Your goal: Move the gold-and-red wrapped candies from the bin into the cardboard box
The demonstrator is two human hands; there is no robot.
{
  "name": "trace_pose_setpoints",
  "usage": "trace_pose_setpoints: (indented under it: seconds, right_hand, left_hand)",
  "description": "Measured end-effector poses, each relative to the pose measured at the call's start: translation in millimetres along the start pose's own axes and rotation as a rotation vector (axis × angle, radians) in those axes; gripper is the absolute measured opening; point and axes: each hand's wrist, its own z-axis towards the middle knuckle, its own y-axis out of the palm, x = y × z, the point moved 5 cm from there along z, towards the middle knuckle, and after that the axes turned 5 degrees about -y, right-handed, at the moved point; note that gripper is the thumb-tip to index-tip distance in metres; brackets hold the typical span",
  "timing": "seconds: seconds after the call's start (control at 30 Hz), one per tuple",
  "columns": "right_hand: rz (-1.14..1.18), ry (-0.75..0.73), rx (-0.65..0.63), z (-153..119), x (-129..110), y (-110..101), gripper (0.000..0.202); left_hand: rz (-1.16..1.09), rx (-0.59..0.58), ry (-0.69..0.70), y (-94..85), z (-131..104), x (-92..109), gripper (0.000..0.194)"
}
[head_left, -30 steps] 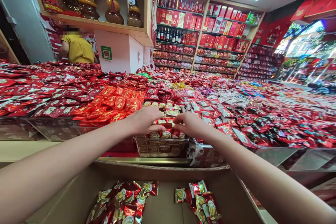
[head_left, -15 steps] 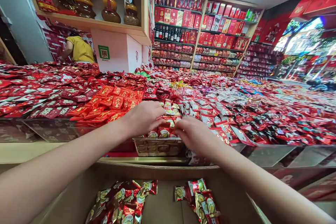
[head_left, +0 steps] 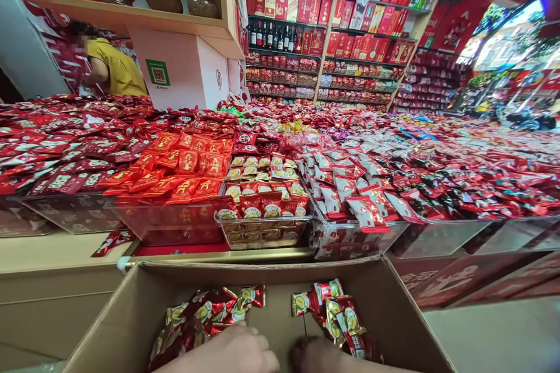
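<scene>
Both hands are low inside an open cardboard box (head_left: 258, 277). My left hand (head_left: 238, 349) is beside a pile of red and gold candy packets (head_left: 205, 312); its fingers are curled, and whatever they hold is hidden. Blurred and dark at the fingers, my right hand (head_left: 315, 355) is near a smaller group of the same packets (head_left: 345, 317). Beyond the box, a clear bin (head_left: 262, 232) holds rows of similar packets, neatly stacked and facing forward.
Bins of orange-red packets (head_left: 188, 163) and white-red packets (head_left: 345, 186) flank the clear bin. One loose red packet (head_left: 112, 242) lies on the counter at left. A person in yellow (head_left: 116, 67) bends behind the display. Shelves with bottles and boxes stand behind.
Both hands have left the clear bin and come down into the cardboard box. The view has tilted down slightly, and the bin's packets are now uncovered.
</scene>
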Motion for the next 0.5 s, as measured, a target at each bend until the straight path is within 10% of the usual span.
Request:
trace_pose_setpoints:
  seconds: [0.17, 0.5]
  right_hand:
    - [-0.008, 0.081, -0.071, 9, -4, 16, 0.026]
    - [-0.075, -0.104, 0.041, -11, -2, -31, 0.018]
  left_hand:
    - [-0.180, -0.118, -0.124, -42.1, -6, -3, 0.012]
    - [-0.246, -0.109, -0.239, -34.7, -7, -14, 0.012]
